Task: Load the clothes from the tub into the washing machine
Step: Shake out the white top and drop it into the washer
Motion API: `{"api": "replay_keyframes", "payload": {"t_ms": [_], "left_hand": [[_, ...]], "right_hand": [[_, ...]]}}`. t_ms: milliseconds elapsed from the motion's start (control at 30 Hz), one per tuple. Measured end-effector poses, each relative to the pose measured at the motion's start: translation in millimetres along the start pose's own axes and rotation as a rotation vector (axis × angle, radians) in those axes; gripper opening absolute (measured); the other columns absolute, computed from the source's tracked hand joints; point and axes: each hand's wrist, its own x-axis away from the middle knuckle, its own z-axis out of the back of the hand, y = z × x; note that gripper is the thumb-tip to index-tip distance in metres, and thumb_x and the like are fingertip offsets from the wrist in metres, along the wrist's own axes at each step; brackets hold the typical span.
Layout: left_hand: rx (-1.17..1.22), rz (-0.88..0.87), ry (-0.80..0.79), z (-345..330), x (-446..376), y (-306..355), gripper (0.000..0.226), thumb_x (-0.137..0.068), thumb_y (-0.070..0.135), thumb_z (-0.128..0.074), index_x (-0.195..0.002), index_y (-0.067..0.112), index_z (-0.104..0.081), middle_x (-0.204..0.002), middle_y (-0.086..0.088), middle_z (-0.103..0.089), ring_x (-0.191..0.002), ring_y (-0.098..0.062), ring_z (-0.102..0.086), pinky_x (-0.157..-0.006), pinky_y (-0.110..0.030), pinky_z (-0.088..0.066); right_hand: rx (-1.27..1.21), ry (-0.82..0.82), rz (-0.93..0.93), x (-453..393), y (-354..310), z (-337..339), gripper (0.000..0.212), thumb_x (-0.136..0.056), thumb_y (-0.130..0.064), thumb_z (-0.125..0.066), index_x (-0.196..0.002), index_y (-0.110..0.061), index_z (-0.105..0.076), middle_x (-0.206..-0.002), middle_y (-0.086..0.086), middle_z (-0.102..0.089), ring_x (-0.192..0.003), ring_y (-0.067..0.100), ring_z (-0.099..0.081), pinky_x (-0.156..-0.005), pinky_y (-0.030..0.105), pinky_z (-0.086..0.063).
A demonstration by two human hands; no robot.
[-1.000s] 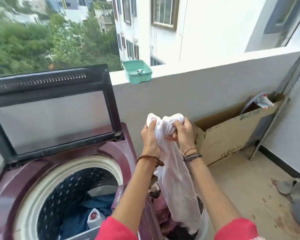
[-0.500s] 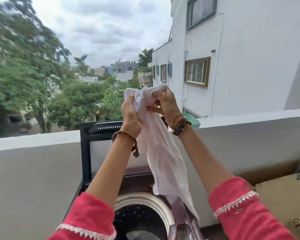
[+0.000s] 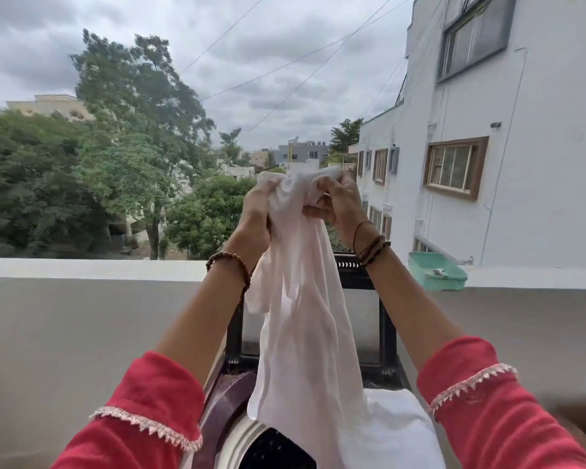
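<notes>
Both hands, left hand (image 3: 256,211) and right hand (image 3: 339,201), are gripping the white garment (image 3: 301,316), now raised higher than a second ago, hanging over the washing machine (image 3: 230,401) drum; drop-in likely next

A white-capped parapet wall (image 3: 82,269) ran across the balcony from the left edge to the right. A teal plastic basket (image 3: 436,270) sat on its top toward the right end, with a small pale object inside. Beyond the wall stood leafy green trees (image 3: 115,157) on the left and a white multi-storey building (image 3: 521,147) with brown-framed windows on the right, overhead wires (image 3: 285,64) crossing a grey cloudy sky.
</notes>
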Motion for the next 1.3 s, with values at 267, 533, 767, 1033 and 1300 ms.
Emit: {"api": "replay_keyframes", "payload": {"t_ms": [267,533,767,1033,1300], "left_hand": [[-0.063,0.099,0.003,20.9,3.1,-27.8,0.025,-0.093,0.027,-0.045,-0.089,0.009,-0.062,-0.087,-0.008,-0.065,-0.08,-0.019,-0.059,-0.07,-0.029,-0.05],[-0.006,0.164,0.094,22.4,11.4,-66.5,0.019,-0.098,0.016,-0.042,-0.082,0.012,-0.052,-0.073,-0.001,-0.054,-0.062,-0.011,-0.052,-0.043,-0.016,-0.046],[-0.072,0.085,0.182,10.4,8.8,-94.6,0.011,-0.099,0.009,-0.037,-0.091,0.008,-0.045,-0.077,-0.005,-0.05,-0.063,-0.014,-0.051,-0.042,-0.018,-0.049],[-0.014,0.069,0.333,2.6,-1.3,-104.8,0.007,-0.099,0.007,-0.03,-0.1,0.008,-0.037,-0.083,-0.011,-0.042,-0.064,-0.017,-0.051,-0.043,-0.021,-0.052],[0.03,0.046,0.302,4.8,-1.2,-105.5,0.007,-0.098,0.008,-0.034,-0.101,0.008,-0.039,-0.102,-0.021,-0.046,-0.078,-0.024,-0.057,-0.047,-0.024,-0.054]], "right_hand": [[0.149,-0.005,-0.134,6.8,42.7,4.6,0.011,-0.09,-0.004,-0.05,-0.096,-0.008,-0.043,-0.077,0.005,-0.047,-0.062,0.014,-0.05,-0.052,0.036,-0.058],[0.473,-0.197,-0.325,29.3,92.8,39.5,0.023,-0.089,0.002,-0.045,-0.107,-0.012,-0.046,-0.078,0.002,-0.056,-0.061,0.012,-0.056,-0.065,0.03,-0.05],[0.495,-0.164,-0.245,52.0,112.0,53.3,0.019,-0.089,-0.011,-0.053,-0.108,-0.014,-0.054,-0.086,0.001,-0.063,-0.066,0.013,-0.061,-0.066,0.029,-0.049],[0.633,-0.232,-0.377,84.8,123.7,55.6,0.047,-0.079,-0.052,-0.065,-0.089,-0.01,-0.047,-0.079,0.003,-0.057,-0.069,0.016,-0.056,-0.057,0.026,-0.049],[0.481,-0.204,-0.521,80.3,156.2,71.7,0.016,-0.082,-0.017,-0.066,-0.084,-0.003,-0.061,-0.081,0.01,-0.062,-0.069,0.02,-0.063,-0.065,0.031,-0.059]]}}
